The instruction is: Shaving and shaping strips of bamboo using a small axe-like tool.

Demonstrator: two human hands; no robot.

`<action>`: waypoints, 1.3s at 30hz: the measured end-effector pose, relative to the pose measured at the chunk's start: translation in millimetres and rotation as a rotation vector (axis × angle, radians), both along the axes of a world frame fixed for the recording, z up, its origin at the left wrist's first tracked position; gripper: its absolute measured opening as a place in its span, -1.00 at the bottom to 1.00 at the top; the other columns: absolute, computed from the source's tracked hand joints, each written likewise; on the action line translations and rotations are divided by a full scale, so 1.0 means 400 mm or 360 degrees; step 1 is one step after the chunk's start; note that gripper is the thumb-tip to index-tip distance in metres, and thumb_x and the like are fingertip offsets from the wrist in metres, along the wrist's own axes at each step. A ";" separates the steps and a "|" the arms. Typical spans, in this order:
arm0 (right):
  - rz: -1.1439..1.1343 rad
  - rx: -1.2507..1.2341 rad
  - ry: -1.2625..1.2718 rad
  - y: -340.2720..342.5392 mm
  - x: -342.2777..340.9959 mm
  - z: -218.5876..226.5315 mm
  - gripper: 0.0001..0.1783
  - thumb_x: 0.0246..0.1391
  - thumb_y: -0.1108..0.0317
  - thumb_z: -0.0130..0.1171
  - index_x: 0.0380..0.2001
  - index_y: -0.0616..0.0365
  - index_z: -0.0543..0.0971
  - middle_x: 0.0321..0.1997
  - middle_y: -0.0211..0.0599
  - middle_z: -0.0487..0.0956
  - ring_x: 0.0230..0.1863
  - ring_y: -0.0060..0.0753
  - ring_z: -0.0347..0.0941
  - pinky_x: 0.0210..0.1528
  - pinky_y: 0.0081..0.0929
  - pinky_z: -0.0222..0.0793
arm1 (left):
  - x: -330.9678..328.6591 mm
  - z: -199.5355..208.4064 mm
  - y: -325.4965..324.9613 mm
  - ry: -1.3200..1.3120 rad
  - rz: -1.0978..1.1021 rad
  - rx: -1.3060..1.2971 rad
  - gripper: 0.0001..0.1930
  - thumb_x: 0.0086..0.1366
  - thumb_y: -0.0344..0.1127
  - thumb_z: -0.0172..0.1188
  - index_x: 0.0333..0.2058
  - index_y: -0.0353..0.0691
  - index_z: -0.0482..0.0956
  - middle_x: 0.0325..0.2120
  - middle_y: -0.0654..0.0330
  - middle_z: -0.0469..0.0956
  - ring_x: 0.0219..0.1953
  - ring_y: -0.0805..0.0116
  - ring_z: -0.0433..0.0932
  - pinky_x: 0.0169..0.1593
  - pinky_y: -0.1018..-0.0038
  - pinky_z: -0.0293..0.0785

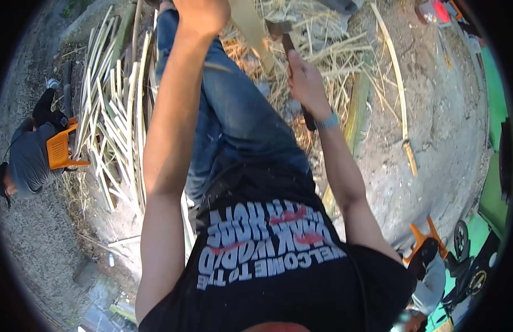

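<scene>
At the top edge, my left hand is closed, its fingers partly cut off by the picture's rim. Right beside it a pale, flat bamboo piece slants down to a pointed end among the shavings; the grip itself is mostly hidden. My right hand, with a watch on the wrist, is wrapped round the dark handle of a hatchet. The hatchet's dark head lies just right of the bamboo piece; I cannot tell whether they touch. The handle's lower end shows below my hand.
Many split bamboo strips lie piled at the left. Shavings cover the ground ahead. A long bamboo strip lies at the right. One person sits on an orange chair at left; another person is at lower right.
</scene>
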State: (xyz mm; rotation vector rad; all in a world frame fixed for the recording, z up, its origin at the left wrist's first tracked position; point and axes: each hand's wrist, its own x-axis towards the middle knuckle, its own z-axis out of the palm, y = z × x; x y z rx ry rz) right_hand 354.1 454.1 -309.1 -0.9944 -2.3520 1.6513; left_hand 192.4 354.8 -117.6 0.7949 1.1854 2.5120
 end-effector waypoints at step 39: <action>-0.0267 0.0484 0.0379 -0.028 -0.050 -0.451 -0.23 0.35 -0.41 -0.21 -0.47 0.14 0.44 -0.73 -0.46 0.33 -0.75 -0.45 0.26 -0.70 -0.41 0.17 | -0.114 -0.058 -0.048 0.0141 -0.0324 0.0125 -0.10 0.30 0.63 -0.27 -0.23 -0.28 0.46 -0.48 0.11 0.47 -0.50 0.31 0.38 -0.30 0.41 0.32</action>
